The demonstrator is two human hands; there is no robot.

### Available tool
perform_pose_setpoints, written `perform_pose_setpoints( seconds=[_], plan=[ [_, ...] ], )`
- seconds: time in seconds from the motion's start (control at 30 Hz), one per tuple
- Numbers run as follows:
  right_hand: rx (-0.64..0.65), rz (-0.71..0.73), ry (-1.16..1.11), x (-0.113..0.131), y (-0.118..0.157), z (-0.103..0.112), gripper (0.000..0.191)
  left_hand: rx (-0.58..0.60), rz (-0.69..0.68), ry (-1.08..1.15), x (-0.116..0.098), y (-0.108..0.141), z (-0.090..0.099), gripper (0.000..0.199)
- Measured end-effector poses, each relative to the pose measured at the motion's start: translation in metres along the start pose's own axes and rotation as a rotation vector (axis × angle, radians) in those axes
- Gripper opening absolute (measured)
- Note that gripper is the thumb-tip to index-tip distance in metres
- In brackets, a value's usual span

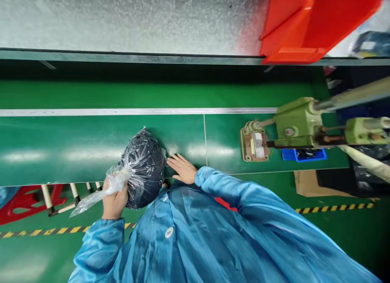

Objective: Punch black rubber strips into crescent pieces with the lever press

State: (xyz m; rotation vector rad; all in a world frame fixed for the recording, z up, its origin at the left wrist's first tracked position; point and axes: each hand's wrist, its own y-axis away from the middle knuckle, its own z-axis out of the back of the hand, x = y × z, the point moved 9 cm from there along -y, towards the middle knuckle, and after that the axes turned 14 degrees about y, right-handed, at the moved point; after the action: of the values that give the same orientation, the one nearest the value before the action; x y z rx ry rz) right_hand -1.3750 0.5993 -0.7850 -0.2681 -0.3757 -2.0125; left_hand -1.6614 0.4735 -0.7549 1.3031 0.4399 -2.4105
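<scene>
A clear plastic bag [144, 169] full of something dark sits at the front edge of the green table, bulging and wrinkled. Its gathered neck is gripped in my left hand [115, 201], with the loose end of the plastic trailing out to the left. What exactly the bag contains cannot be made out through the plastic. Just right of the bag, my right hand [183, 169] is stretched flat at the table's edge, fingers pointing toward the bag and holding nothing.
On the right stands a green hand press [297, 128] over a small base with a fixture [255, 141]. Beside it is a blue tray [304, 154]. A metal shelf [131, 22] carrying a red bin [317, 22] spans the top. A red stool [27, 201] is at lower left.
</scene>
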Motion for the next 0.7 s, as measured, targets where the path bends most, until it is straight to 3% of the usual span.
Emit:
perform_pose_setpoints(
  seconds=[0.07,0.1,0.17,0.27,0.37,0.43,0.5,0.53,0.63,0.7],
  plan=[
    [0.111,0.089,0.016,-0.024,0.008,-0.023,0.077,-0.020,0.057,-0.006,-0.003,0.004,-0.004,0.043],
    [0.135,0.129,0.006,-0.037,0.006,-0.024,0.074,-0.014,0.076,-0.008,-0.005,0.006,-0.007,0.043],
    [0.159,0.159,0.009,-0.077,-0.008,-0.008,0.068,0.007,0.083,-0.017,-0.010,0.010,-0.012,0.042],
    [0.084,0.011,0.053,-0.190,-0.045,0.065,0.068,-0.003,0.089,-0.009,-0.010,0.018,-0.013,0.040],
    [-0.143,-0.365,0.124,-0.323,-0.064,0.156,0.078,-0.029,0.144,0.000,-0.007,0.024,-0.017,0.042],
    [-0.260,-0.528,0.135,-0.367,-0.058,0.184,0.079,-0.036,0.181,0.004,-0.010,0.023,-0.024,0.042],
    [-0.382,-0.617,0.003,-0.367,-0.040,0.178,0.080,-0.029,0.185,0.015,-0.022,0.017,-0.036,0.042],
    [-0.400,-0.621,-0.050,-0.352,-0.031,0.163,0.075,-0.021,0.168,0.025,-0.032,0.012,-0.043,0.041],
    [-0.440,-0.626,-0.132,-0.281,0.000,0.110,0.051,0.016,0.071,0.068,-0.067,-0.007,-0.065,0.041],
    [-0.465,-0.606,-0.186,-0.231,0.019,0.086,0.041,0.038,0.008,0.089,-0.086,-0.021,-0.077,0.043]
  ],
)
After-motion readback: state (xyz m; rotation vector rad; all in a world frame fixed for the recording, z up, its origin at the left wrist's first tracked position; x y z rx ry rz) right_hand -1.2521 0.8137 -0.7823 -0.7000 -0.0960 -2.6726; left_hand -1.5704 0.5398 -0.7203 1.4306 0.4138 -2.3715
